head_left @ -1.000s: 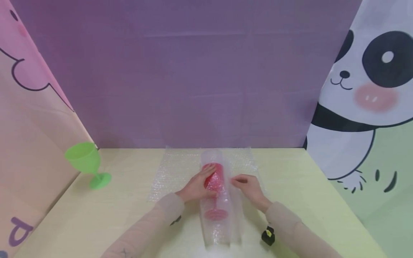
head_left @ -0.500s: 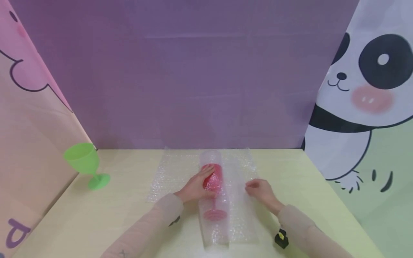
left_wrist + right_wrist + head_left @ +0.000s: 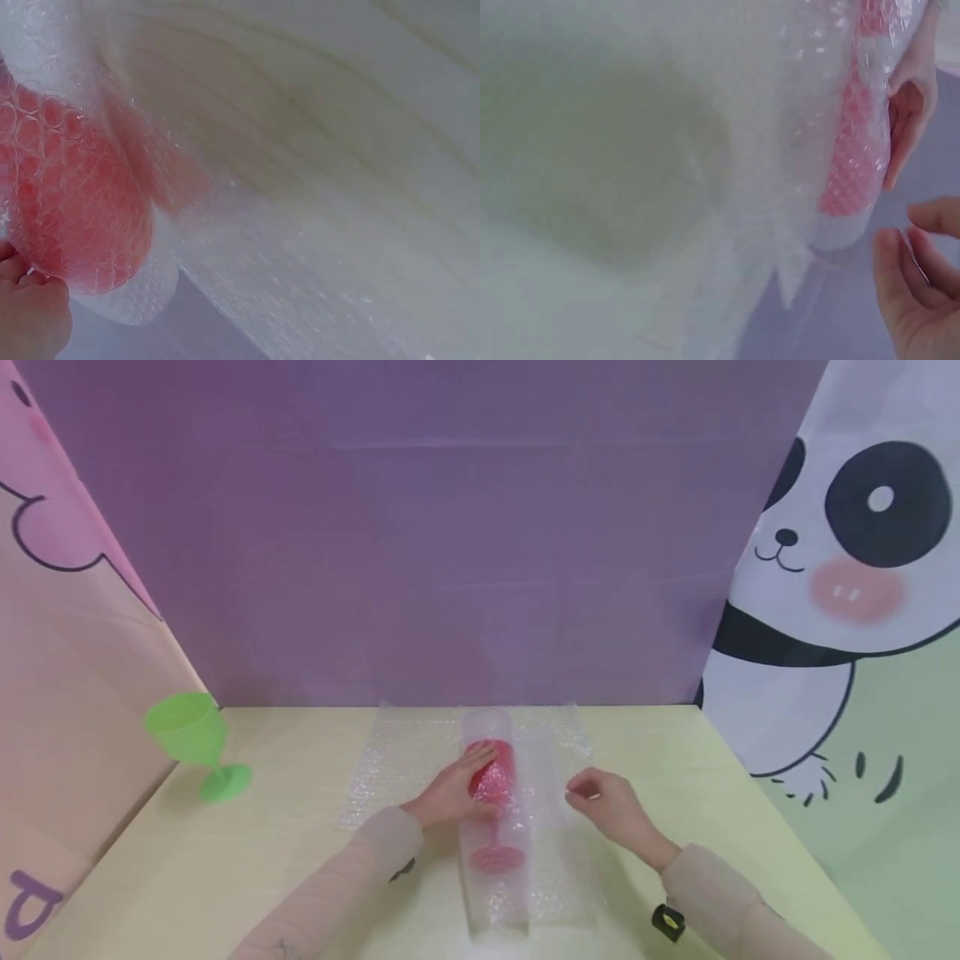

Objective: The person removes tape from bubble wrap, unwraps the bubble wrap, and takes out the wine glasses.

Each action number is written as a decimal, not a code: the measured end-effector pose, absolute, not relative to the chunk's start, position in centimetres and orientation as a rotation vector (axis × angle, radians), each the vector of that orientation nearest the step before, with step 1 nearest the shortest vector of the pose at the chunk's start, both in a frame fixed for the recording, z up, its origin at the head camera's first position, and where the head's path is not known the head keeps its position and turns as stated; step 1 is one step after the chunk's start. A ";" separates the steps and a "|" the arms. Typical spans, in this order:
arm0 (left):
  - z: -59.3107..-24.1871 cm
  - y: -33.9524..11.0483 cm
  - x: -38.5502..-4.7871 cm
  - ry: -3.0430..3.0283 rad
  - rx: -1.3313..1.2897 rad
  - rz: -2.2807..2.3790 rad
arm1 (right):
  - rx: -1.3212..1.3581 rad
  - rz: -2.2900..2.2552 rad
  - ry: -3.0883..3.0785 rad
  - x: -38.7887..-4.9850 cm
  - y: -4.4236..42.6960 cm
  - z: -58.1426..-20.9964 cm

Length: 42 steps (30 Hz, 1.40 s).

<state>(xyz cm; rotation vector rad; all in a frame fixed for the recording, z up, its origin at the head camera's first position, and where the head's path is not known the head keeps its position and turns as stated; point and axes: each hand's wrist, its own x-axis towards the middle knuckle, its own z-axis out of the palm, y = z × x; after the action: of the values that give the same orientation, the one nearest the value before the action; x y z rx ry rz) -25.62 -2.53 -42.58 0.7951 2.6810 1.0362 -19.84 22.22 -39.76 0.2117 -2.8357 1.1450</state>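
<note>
A red goblet [image 3: 497,860] lies rolled in clear bubble wrap [image 3: 495,906], its foot toward me and its bowl [image 3: 79,202] away from me. My left hand [image 3: 453,789] holds the wrapped bowl, fingers over the top and thumb nearer the stem. To the right of the roll, a loose flap of the wrap [image 3: 558,885] lies on the table. Just above that flap my right hand [image 3: 611,806] hovers with fingers bent. In the right wrist view a gap shows between its thumb and fingertips [image 3: 889,240], and I see nothing held there.
A green goblet [image 3: 191,731] stands upright at the table's [image 3: 285,860] left side. More flat bubble wrap [image 3: 405,760] spreads under and behind the roll. A purple backdrop [image 3: 450,568] rises at the far edge, with printed side walls left and right.
My right hand drew the wrap's loose edge out to the right and laid it flatter, then lifted off slightly. The left hand stays on the wrapped goblet.
</note>
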 end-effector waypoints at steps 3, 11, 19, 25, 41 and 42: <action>-42.5 -2.6 -25.7 2.683 0.798 1.030 | 0.546 0.865 -2.929 -19.4 20.9 -39.8; -42.4 -2.5 -25.7 2.686 0.827 1.027 | 0.832 0.639 -3.102 -19.7 19.8 -41.9; -42.5 -2.5 -25.8 2.694 0.822 1.025 | 0.977 0.637 -3.102 -20.8 20.3 -43.0; -42.7 -2.8 -25.8 2.700 0.866 1.046 | 0.885 0.746 -3.159 -21.7 20.1 -43.9; -43.0 -6.7 -25.3 2.688 0.889 1.126 | 0.798 0.706 -3.230 -21.7 19.6 -44.1; -43.0 -7.1 -25.3 2.691 0.884 1.130 | 0.798 0.709 -3.232 -21.7 19.6 -44.1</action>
<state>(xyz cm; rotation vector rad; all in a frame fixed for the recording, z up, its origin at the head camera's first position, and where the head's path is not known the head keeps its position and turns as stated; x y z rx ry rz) -25.26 -7.12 -43.02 0.8844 2.6907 1.1303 -21.66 19.62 -44.09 0.7980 -3.2322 0.7088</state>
